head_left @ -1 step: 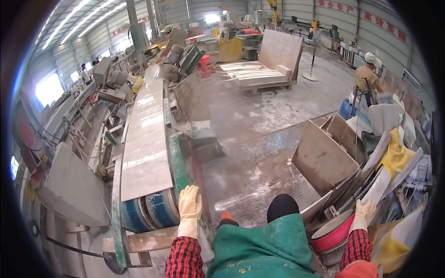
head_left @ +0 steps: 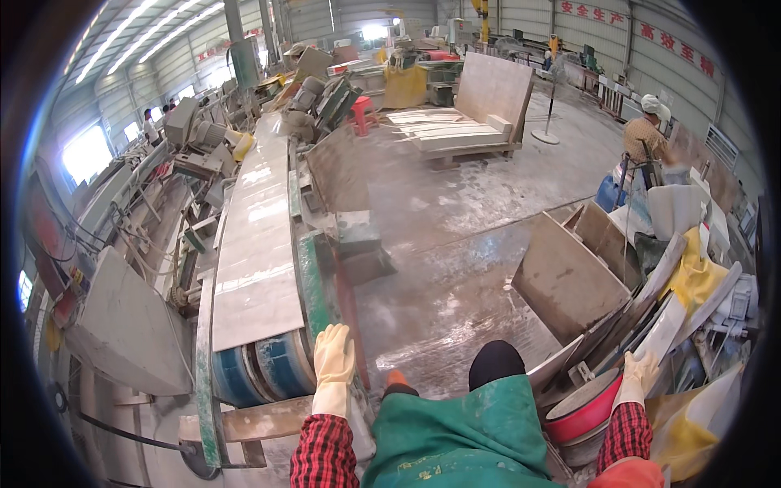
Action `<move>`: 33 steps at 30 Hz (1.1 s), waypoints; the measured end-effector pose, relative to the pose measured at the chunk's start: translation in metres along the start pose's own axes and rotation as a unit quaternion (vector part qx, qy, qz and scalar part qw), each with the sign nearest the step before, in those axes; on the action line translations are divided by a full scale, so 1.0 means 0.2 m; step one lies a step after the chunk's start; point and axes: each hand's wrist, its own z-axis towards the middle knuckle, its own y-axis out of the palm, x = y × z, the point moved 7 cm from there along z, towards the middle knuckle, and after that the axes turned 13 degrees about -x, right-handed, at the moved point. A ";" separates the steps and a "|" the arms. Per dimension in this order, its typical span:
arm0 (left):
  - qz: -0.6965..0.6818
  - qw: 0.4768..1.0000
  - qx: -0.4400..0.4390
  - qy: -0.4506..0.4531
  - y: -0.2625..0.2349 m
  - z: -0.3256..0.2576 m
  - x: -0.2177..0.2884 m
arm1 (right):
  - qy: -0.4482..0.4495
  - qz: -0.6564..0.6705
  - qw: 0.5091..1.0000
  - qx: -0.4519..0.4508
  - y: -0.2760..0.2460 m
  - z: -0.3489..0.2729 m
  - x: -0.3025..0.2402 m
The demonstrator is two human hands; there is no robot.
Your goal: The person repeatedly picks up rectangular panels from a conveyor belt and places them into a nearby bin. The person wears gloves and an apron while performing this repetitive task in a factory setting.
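Observation:
My left hand [head_left: 334, 370], in a cream rubber glove, rests on the near end of the green side rail [head_left: 316, 285] of a long conveyor. Its fingers lie stretched forward, with nothing visible in them. Pale slabs [head_left: 256, 305] lie in a row along the conveyor, above a blue roller [head_left: 281, 370] at its near end. On the right, my right hand [head_left: 639, 376], gloved alike, is beside a round red-sided drum [head_left: 584, 409] and leaning strips of slab [head_left: 675, 313]. Its fingers look extended; whatever lies under them is hidden.
Brown slabs [head_left: 569, 276] lean together at right, near yellow cloth [head_left: 700, 272]. A seated co-worker [head_left: 647, 134] is beyond them. Farther off, a pallet [head_left: 468, 146] bears pale strips and an upright board. Left of the conveyor stands a big grey panel [head_left: 134, 325].

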 end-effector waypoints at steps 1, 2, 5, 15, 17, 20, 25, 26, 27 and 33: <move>-0.003 1.000 0.001 -0.003 0.00 -0.01 -0.01 | 0.024 0.013 0.999 -0.018 0.00 0.00 0.01; -0.008 1.000 0.002 -0.003 -0.01 -0.01 0.00 | 0.050 0.027 0.998 -0.034 -0.01 0.01 0.02; -0.019 0.999 0.019 0.016 -0.02 0.00 0.02 | 0.106 0.045 0.992 -0.055 0.08 0.08 0.14; -0.061 0.996 0.048 0.034 -0.14 0.00 0.05 | 0.108 0.061 0.971 -0.203 0.34 0.29 0.25; -0.068 0.996 0.047 0.044 -0.14 0.00 0.04 | 0.086 0.053 0.978 -0.183 0.33 0.30 0.24; -0.072 0.996 0.033 0.044 -0.12 0.02 0.06 | 0.107 0.164 0.974 -0.113 0.31 0.39 0.31; -0.057 0.997 0.040 0.018 -0.14 -0.02 0.02 | 0.223 0.568 0.768 -0.198 0.10 0.26 0.09; -0.059 0.997 0.041 0.024 -0.14 0.00 0.04 | 0.259 0.615 0.726 -0.164 0.00 0.25 0.09; -0.057 0.997 0.043 0.029 -0.13 0.01 0.05 | 0.292 0.660 0.679 -0.133 -0.06 0.24 0.07; -0.288 0.947 0.035 -0.142 0.03 0.03 -0.12 | 0.115 0.675 0.718 -0.125 -0.09 0.31 -0.30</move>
